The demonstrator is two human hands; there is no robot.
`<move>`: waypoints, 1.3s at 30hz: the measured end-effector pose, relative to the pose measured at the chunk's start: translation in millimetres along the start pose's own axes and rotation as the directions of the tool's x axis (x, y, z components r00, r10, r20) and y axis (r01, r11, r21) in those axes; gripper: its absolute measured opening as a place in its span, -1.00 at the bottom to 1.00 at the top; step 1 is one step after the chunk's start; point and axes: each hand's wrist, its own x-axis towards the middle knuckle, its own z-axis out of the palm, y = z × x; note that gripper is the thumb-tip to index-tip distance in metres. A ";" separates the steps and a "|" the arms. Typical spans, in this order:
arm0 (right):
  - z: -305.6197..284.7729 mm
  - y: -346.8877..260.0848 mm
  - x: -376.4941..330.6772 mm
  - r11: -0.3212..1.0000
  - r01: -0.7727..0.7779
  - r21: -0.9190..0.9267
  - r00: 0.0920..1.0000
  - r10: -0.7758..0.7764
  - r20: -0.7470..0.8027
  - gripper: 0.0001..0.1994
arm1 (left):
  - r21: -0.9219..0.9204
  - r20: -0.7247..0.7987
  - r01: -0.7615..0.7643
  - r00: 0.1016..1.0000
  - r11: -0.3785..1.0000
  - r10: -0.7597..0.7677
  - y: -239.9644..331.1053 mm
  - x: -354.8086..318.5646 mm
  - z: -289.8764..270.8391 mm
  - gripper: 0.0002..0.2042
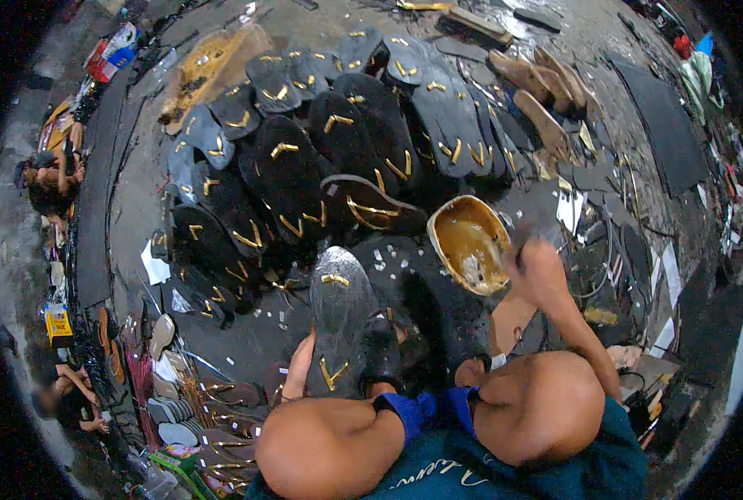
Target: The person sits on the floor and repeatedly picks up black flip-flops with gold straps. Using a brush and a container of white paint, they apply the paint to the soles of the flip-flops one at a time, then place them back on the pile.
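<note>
My left hand (300,367) grips a grey sandal sole (341,312) from its left side and from beneath, with most of the fingers hidden behind it. The sole stands tilted in front of my left knee. Its toe end has a wet, whitish shine, and gold strap ends poke through near the toe and the heel. My right hand (542,268) is beside the right rim of an oval tub (440,250) of yellowish-brown liquid, probably glue. Its fingers look closed, but motion blurs them and I cannot make out what they hold.
Beyond the tub and sole, many dark soles (284,167) with gold strap ends lie packed together. Brown shoe forms (547,92) lie at the far right, and black sheet material (659,125) lies beyond them. Finished-looking sandals (230,446) are at the lower left. Two people sit along the left edge.
</note>
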 end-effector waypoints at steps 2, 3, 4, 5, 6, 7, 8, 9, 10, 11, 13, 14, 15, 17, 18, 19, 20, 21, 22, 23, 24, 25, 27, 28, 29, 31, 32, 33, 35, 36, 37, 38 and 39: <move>-14.2 8.4 -24.4 1.000 -0.030 -0.009 0.855 0.030 0.517 -0.67 | -0.018 0.063 0.055 0.997 0.998 -0.054 5.5 3.0 9.9 -0.61; -23.4 8.9 -17.3 0.983 -0.002 0.186 0.884 -0.085 0.461 -0.69 | -0.027 0.114 0.084 0.990 0.996 -0.080 11.9 11.3 18.9 -0.62; -33.9 4.0 -17.2 0.929 0.014 0.370 0.899 -0.174 0.403 -0.71 | -0.031 0.170 0.124 0.978 0.992 -0.117 15.9 25.9 30.3 -0.62; -46.7 -11.1 -12.3 0.828 0.058 0.558 0.902 -0.283 0.326 -0.73 | -0.034 0.205 0.130 0.971 0.991 -0.120 27.2 33.1 43.5 -0.63; -61.6 -33.1 0.3 0.696 0.077 0.714 0.932 -0.305 0.197 -0.74 | -0.020 0.215 0.099 0.972 0.995 -0.092 38.7 42.0 57.6 -0.63; -72.1 -56.8 13.1 0.567 0.089 0.819 0.963 -0.260 0.075 -0.75 | 0.008 0.243 0.090 0.966 0.996 -0.089 38.6 67.7 77.2 -0.64; -72.9 -80.1 20.7 0.434 0.096 0.896 0.971 -0.239 0.012 -0.77 | 0.072 0.220 -0.029 0.975 0.997 0.012 40.5 79.8 94.3 -0.64; -78.9 -101.1 27.9 0.297 0.120 0.947 0.977 -0.202 -0.061 -0.77 | 0.143 0.205 -0.144 0.972 0.979 0.113 43.1 90.2 115.0 -0.64; -83.4 -126.0 35.8 0.289 0.245 0.925 0.936 -0.321 -0.147 -0.78 | 0.059 0.322 -0.199 0.931 0.978 0.170 44.1 104.0 120.8 -0.61; -88.8 -143.0 42.3 0.288 0.365 0.885 0.880 -0.416 -0.228 -0.78 | -0.042 0.376 -0.116 0.918 0.992 0.123 45.3 105.4 134.7 -0.60; -46.4 -161.3 59.0 0.207 0.537 0.817 0.750 -0.561 -0.351 -0.77 | -0.126 0.453 -0.053 0.885 0.991 0.105 43.0 80.7 172.5 -0.59; -52.6 -169.3 71.9 0.153 0.609 0.778 0.715 -0.531 -0.455 -0.78 | -0.096 0.560 -0.118 0.815 0.988 0.151 45.2 87.9 164.6 -0.65; -40.3 -166.7 89.3 0.198 0.628 0.752 0.746 -0.428 -0.510 -0.75 | -0.064 0.416 -0.229 0.878 0.971 0.234 36.9 87.4 169.9 -0.68; -38.3 -171.8 101.0 0.226 0.740 0.633 0.659 -0.432 -0.616 -0.66 | -0.179 0.609 -0.179 0.752 0.967 0.252 43.1 95.8 156.6 -0.60; -38.7 -170.7 80.8 0.240 0.773 0.588 0.617 -0.498 -0.609 -0.60 | -0.207 0.498 -0.222 0.814 0.953 0.298 39.7 92.4 148.6 -0.56; -49.0 -168.5 51.6 0.255 0.804 0.537 0.575 -0.562 -0.594 -0.55 | -0.231 0.383 -0.264 0.860 0.937 0.337 41.7 75.3 156.2 -0.51; -54.0 -168.3 38.9 0.205 0.795 0.570 0.570 -0.573 -0.589 -0.52 | -0.228 0.406 -0.191 0.873 0.955 0.272 56.0 82.8 152.5 -0.51; -52.3 -161.0 31.7 0.235 0.860 0.453 0.489 -0.632 -0.601 -0.53 | -0.278 0.486 -0.027 0.858 0.960 0.165 63.1 85.4 156.0 -0.51; -50.1 -160.4 30.9 0.195 0.859 0.474 0.471 -0.665 -0.580 -0.53 | -0.306 0.430 -0.029 0.888 0.952 0.165 62.4 90.4 152.1 -0.53; -48.1 -160.2 30.5 0.156 0.855 0.495 0.451 -0.696 -0.559 -0.54 | -0.333 0.373 -0.032 0.914 0.942 0.162 60.5 95.4 148.3 -0.54; -56.2 -153.3 40.5 0.214 0.822 0.528 0.550 -0.541 -0.637 -0.53 | -0.357 0.357 -0.004 0.923 0.934 0.141 57.0 96.0 158.7 -0.56; -54.7 -169.5 58.5 0.174 0.790 0.588 0.605 -0.376 -0.702 -0.53 | -0.357 0.390 -0.108 0.885 0.928 0.253 64.3 87.7 142.0 -0.56; -45.1 -179.8 56.5 0.184 0.690 0.700 0.700 -0.415 -0.581 -0.52 | -0.360 0.530 -0.229 0.747 0.904 0.400 60.0 93.2 136.6 -0.55; -42.7 -171.3 37.8 0.197 0.706 0.681 0.672 -0.492 -0.554 -0.52 | -0.401 0.460 -0.111 0.834 0.910 0.304 67.7 100.0 143.5 -0.55; -40.9 -168.7 19.4 0.210 0.710 0.673 0.648 -0.569 -0.507 -0.53 | -0.450 0.379 0.010 0.908 0.893 0.181 74.0 104.4 144.0 -0.55; -37.2 -179.1 1.4 0.102 0.773 0.626 0.502 -0.701 -0.506 -0.58 | -0.344 0.485 -0.219 0.792 0.913 0.372 67.6 103.3 144.7 -0.54; -41.5 -174.9 14.0 0.145 0.833 0.535 0.482 -0.666 -0.570 -0.57 | -0.279 0.552 -0.242 0.752 0.929 0.361 57.4 105.6 143.7 -0.54; -47.9 -174.4 39.2 0.158 0.881 0.447 0.438 -0.630 -0.642 -0.56 | -0.200 0.540 -0.286 0.766 0.937 0.349 52.0 99.1 145.7 -0.55; -60.2 -174.0 88.5 0.301 0.882 0.364 0.472 -0.567 -0.675 -0.54 | 0.016 0.442 -0.410 0.821 0.912 0.361 32.7 83.2 163.0 -0.55; -62.2 -170.8 96.2 0.336 0.875 0.348 0.483 -0.559 -0.674 -0.55 | 0.104 0.412 -0.440 0.835 0.892 0.364 25.9 82.4 165.5 -0.55; -64.6 -170.7 100.4 0.353 0.874 0.334 0.483 -0.552 -0.680 -0.57 | -0.035 0.473 -0.330 0.826 0.943 0.306 25.5 90.4 152.0 -0.58; -55.3 -175.4 85.6 0.293 0.895 0.337 0.446 -0.570 -0.689 -0.58 | -0.159 0.531 -0.194 0.810 0.968 0.249 31.5 90.5 149.2 -0.60; -44.9 -179.5 60.3 0.231 0.912 0.339 0.409 -0.587 -0.699 -0.60 | -0.246 0.646 -0.172 0.704 0.954 0.294 42.4 92.6 146.6 -0.59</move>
